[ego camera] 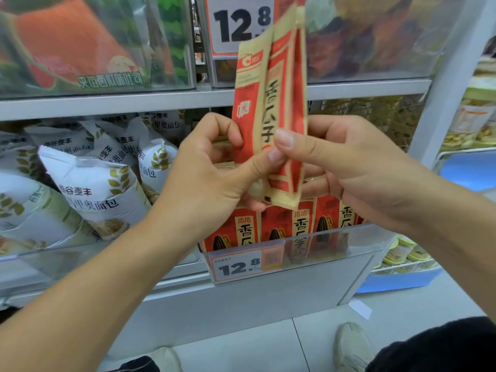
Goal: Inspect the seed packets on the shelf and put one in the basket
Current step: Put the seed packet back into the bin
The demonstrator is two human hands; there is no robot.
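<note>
— Two tiers of shelving [188, 99] fill our view: bread bags [88, 189] piled at the left of the lower tier, and a row of red seed packets [279, 226] standing on end behind a clear front lip that carries a price tag [241, 267], to the right.

— And the one we picked out?

— We hold that seed packet [271, 103] up in front of the row, upright and turned nearly edge-on, probably so we can read its side and back. Its top is blurred against the upper price sign [239, 25].

— How are we gripping it?

— Our left hand [212, 173] is curled round the packet's lower left edge, with the thumb lying across the front. Our right hand [346, 162] pinches the right edge, thumb in front and fingers behind. Both hands are clamped on it low down, which leaves the printed face uncovered.

— Where's the basket?

— We cannot see one anywhere, only floor tiles and our shoes [351, 345] below. The packet is in the air, well clear of the shelf; we judge the inspecting is under way and the drop-off not yet done.
</note>
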